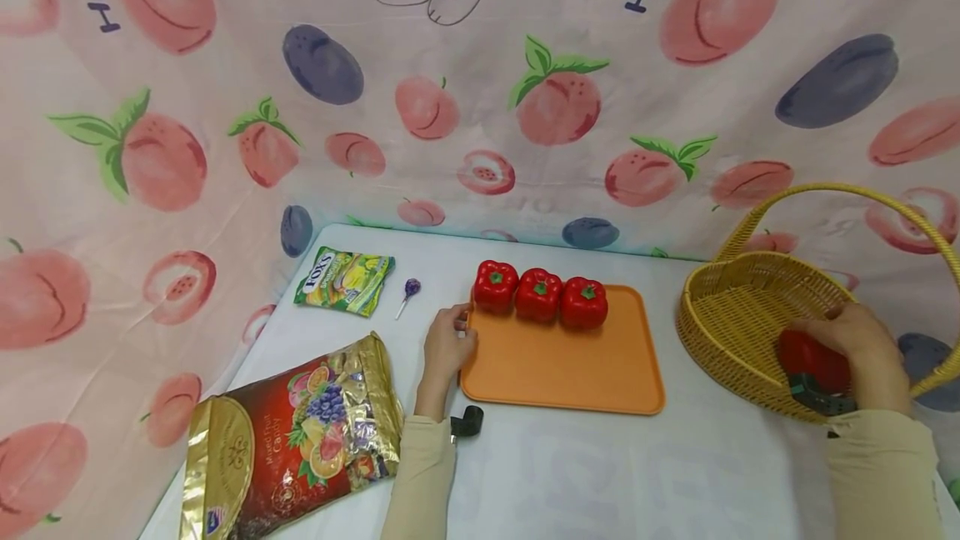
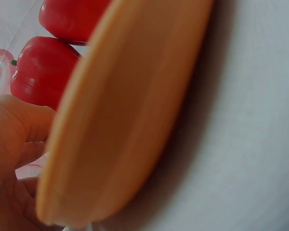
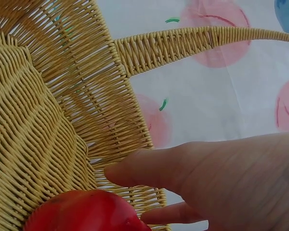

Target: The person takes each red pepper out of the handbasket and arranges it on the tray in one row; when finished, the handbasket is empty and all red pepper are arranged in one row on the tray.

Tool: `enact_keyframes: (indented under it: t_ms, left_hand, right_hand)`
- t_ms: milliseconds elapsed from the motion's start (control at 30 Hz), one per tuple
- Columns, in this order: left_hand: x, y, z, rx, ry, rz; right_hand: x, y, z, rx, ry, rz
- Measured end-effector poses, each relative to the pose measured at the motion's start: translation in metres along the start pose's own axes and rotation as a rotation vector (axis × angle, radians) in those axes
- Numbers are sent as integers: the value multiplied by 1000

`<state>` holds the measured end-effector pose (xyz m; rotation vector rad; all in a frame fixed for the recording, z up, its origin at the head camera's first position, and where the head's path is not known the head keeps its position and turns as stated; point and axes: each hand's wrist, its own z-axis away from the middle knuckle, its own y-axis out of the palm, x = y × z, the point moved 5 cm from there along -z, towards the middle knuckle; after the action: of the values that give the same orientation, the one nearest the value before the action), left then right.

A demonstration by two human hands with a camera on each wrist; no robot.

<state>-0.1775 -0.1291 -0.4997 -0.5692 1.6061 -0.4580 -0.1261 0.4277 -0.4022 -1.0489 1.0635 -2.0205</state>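
My left hand (image 1: 447,346) grips the left rim of an orange tray (image 1: 562,369), its fingers curled at the edge. In the left wrist view the tray's side wall (image 2: 120,120) fills the middle, with that hand behind it. Three red bell peppers (image 1: 537,296) stand in a row along the tray's far edge. My right hand (image 1: 855,340) reaches over the right side of a wicker basket (image 1: 727,307) and holds another red bell pepper (image 1: 810,361). In the right wrist view the bell pepper (image 3: 86,214) shows only partly, below the fingers.
A lollipop (image 1: 408,294) and a green Fox's candy pouch (image 1: 345,280) lie left of the tray. Nearer stands a large Mixed Fruit Candy bag (image 1: 292,440). The basket's tall handle (image 1: 810,190) arches over it. A fruit-print cloth (image 1: 480,107) hangs behind the white table.
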Motion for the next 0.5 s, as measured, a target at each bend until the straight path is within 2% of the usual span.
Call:
enact_keyframes:
  t_ms: [333,500]
  left_hand:
    - [-1,0,-1,16,-42,2]
    - [0,0,-1,18,-48,-3]
  right_hand:
    - [1,2,1,20,-27,-24]
    - [5,2,4,-12,-59,-21]
